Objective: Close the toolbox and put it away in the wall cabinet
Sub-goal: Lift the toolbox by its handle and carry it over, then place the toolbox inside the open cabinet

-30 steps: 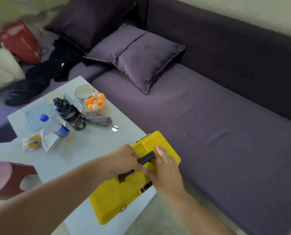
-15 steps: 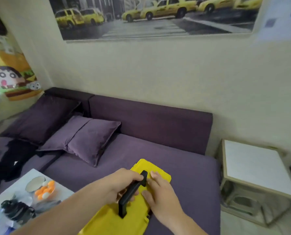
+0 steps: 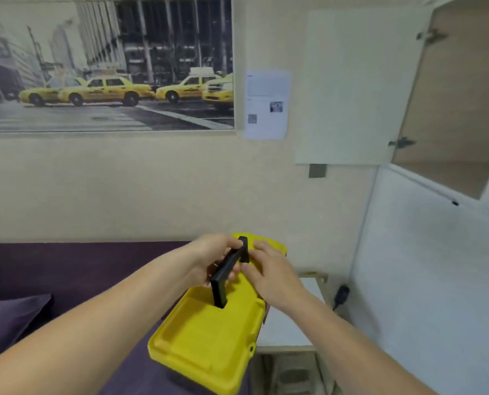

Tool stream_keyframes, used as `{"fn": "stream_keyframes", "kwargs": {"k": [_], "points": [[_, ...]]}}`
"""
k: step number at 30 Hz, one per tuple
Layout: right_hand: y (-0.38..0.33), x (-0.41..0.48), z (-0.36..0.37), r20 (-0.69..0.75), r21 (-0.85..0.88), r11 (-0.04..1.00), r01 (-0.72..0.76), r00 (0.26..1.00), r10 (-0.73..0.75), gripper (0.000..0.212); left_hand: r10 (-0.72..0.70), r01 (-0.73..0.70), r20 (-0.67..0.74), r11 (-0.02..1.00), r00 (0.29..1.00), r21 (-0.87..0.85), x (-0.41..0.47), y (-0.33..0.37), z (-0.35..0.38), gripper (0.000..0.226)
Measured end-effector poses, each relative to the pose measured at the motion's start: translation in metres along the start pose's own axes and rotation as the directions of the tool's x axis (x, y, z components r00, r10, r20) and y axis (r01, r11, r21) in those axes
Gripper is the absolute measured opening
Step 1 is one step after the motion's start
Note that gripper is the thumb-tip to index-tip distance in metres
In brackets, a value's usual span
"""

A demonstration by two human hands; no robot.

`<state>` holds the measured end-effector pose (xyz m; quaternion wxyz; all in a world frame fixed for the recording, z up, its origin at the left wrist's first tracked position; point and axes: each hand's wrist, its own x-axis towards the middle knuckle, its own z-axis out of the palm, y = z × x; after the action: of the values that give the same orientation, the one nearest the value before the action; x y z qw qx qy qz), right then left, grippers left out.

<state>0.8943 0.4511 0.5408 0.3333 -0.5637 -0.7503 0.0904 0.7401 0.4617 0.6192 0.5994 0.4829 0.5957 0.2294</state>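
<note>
The yellow toolbox [image 3: 209,334] is closed and held in the air in front of me, lid up, over the sofa's right end. Its black handle [image 3: 227,269] stands raised from the lid. My left hand [image 3: 209,258] is wrapped around that handle. My right hand [image 3: 269,269] lies flat on the lid's right side, fingertips touching the handle's far end. The wall cabinet [image 3: 451,109] hangs at the upper right, above the toolbox, with its white door [image 3: 354,86] swung open to the left and a bare wooden interior showing.
A purple sofa [image 3: 80,269] runs along the wall below a taxi poster [image 3: 106,64]. A small white side table [image 3: 289,329] stands under the toolbox's right edge. A paper notice [image 3: 267,105] is stuck beside the cabinet door. A white panel [image 3: 437,280] fills the right side.
The toolbox has been lifted off the coffee table and carried right and up toward the cabinet. My view swung from the table up to the wall. Both hands kept their hold.
</note>
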Motion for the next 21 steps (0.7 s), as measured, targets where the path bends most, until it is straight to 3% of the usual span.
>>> {"fn": "stream_keyframes", "kwargs": {"k": [12,19,21], "points": [[0.17,0.075,-0.161,-0.146,-0.101,0.968,-0.231,0.966,0.215,0.036,0.078,-0.106,0.34,0.992,0.937,0.066,0.134,0.181,0.165,0.028],[0.238,0.092,-0.233,-0.237,-0.015,0.935,-0.355,0.909,0.342,0.043,0.133,-0.18,0.378,0.979,0.916,0.092,0.188,0.27,0.235,0.029],[0.311,0.108,-0.281,-0.303,0.018,0.936,-0.35,0.891,0.339,0.044,0.164,-0.234,0.421,0.965,0.892,0.118,0.229,0.328,0.309,0.031]]}}
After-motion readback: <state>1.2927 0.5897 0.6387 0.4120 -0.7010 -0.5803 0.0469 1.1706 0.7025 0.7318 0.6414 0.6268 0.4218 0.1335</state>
